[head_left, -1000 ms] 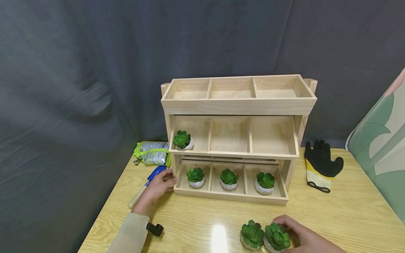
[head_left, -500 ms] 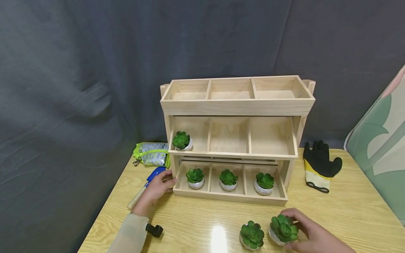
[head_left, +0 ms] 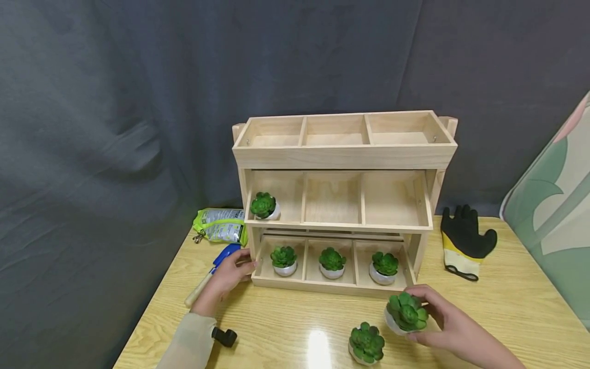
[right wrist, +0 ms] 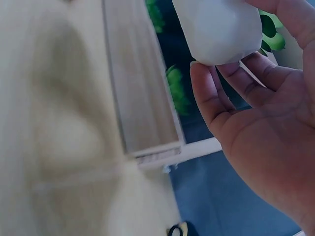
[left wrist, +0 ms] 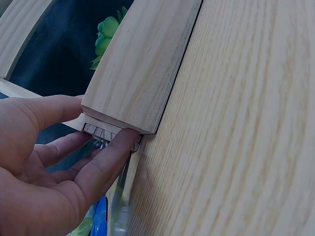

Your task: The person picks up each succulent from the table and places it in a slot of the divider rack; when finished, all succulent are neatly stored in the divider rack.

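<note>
My right hand (head_left: 444, 323) holds a small potted succulent (head_left: 406, 313), green and in a white pot, above the table just in front of the rack's right end. In the right wrist view, fingers and thumb close around its white pot (right wrist: 221, 29). Another potted succulent (head_left: 366, 343) stands on the table to its left. My left hand (head_left: 229, 271) grips the lower left corner of the three-tier wooden plant rack (head_left: 344, 158), its digits around the bottom tray's end (left wrist: 133, 73). Three potted succulents fill the bottom tray, one per compartment; a further succulent (head_left: 264, 206) sits in the middle tier's left compartment.
A blue trowel (head_left: 226, 253) with a light handle lies by my left forearm, and a green-yellow bag (head_left: 223, 225) behind it. A black and yellow work glove (head_left: 466, 241) rests right of the rack. A dark curtain (head_left: 322, 56) hangs behind.
My right hand has moved the succulent away from the one beside it, lifting it and carrying it forward toward the rack. My left hand stays at the rack's corner.
</note>
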